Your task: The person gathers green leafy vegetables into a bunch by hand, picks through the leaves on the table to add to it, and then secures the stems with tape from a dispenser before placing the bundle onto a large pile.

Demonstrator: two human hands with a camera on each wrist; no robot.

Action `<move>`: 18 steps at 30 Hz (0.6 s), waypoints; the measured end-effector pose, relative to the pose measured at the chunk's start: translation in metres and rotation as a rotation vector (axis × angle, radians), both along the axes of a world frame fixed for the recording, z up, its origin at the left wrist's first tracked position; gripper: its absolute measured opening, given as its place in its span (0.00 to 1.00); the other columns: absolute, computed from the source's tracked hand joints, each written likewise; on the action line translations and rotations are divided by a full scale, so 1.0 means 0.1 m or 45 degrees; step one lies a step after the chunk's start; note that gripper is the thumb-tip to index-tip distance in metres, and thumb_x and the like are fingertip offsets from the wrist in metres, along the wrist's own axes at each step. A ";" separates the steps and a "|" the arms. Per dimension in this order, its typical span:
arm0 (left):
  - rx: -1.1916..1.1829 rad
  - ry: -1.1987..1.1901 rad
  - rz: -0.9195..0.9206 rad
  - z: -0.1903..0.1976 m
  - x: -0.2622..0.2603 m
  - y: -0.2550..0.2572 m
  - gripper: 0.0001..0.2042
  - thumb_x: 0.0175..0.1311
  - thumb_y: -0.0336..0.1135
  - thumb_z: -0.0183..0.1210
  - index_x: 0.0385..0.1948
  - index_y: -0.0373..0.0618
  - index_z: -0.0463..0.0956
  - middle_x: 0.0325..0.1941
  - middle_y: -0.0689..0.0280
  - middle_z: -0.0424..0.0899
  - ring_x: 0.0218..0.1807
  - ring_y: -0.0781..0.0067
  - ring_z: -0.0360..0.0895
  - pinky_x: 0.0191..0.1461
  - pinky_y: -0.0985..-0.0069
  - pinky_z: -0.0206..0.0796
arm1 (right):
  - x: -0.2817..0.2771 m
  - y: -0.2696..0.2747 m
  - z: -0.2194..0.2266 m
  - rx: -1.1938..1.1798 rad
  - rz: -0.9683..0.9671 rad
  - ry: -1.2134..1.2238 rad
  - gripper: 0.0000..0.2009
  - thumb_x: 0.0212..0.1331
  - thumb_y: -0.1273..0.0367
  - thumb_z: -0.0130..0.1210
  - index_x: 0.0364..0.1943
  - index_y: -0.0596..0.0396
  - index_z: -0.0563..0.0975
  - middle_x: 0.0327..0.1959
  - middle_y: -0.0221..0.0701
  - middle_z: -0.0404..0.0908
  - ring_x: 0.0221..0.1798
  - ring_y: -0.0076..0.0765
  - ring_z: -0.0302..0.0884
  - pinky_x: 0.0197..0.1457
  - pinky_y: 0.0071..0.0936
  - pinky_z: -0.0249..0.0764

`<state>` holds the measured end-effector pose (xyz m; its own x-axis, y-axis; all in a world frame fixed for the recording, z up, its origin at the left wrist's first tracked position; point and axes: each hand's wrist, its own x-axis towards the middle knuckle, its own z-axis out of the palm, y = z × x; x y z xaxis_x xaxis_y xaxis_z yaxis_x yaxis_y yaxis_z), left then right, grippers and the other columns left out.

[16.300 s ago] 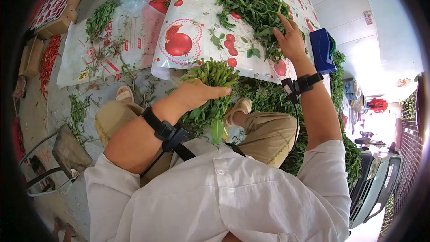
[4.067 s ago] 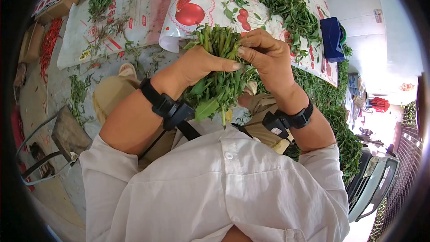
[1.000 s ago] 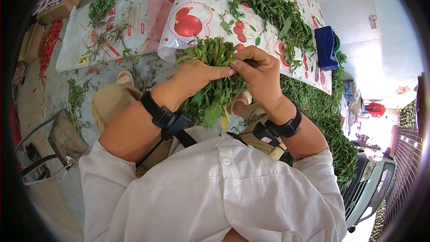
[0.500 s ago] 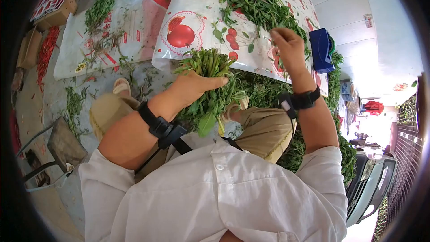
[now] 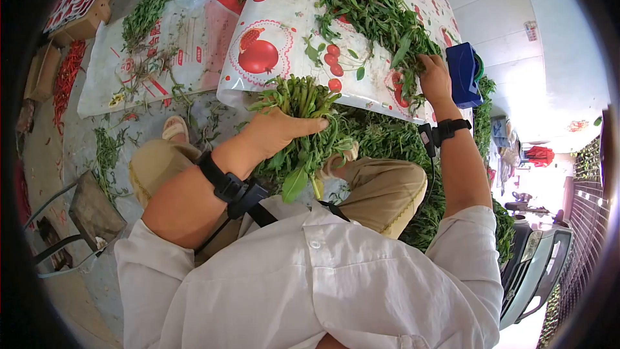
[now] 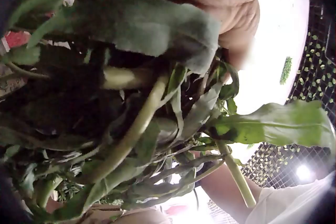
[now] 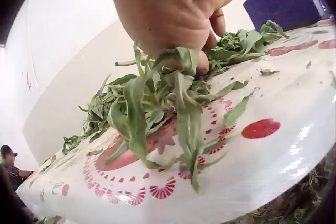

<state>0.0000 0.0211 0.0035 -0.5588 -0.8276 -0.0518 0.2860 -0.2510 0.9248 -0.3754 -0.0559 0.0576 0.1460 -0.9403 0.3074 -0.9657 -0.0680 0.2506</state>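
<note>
1. The right-wrist view is showing limp leaves [image 7: 136, 111] hanging just in front of the right hand [image 5: 436, 81] and a pale stem end [image 7: 125, 64] poking out beside it; the head view is reducing this to a small patch.
2. The head view is showing the upturned stem ends of the green bunch [image 5: 310, 145]; the left-wrist view is showing its leaves close up.
3. The left hand's [image 5: 281, 130] fingers are mostly hiding behind the bunch. The right fingertips are disappearing among leaves, so I cannot tell whether they are pinching anything.
4. The left hand is gripping the bunch, thumb lying across its stems.
5. The leafy pile [image 5: 371, 3] is spreading over the fruit-patterned sheet [image 5: 300, 22], its near end touching the right hand.
</note>
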 end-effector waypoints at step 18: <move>0.013 -0.025 -0.015 -0.03 -0.02 0.00 0.16 0.51 0.35 0.63 0.41 0.40 0.75 0.39 0.70 0.77 0.39 0.81 0.70 0.46 0.78 0.64 | -0.34 0.03 0.13 0.110 -0.127 -1.200 0.14 0.46 0.74 0.50 0.40 0.61 0.77 0.36 0.34 0.80 0.38 0.28 0.75 0.44 0.22 0.69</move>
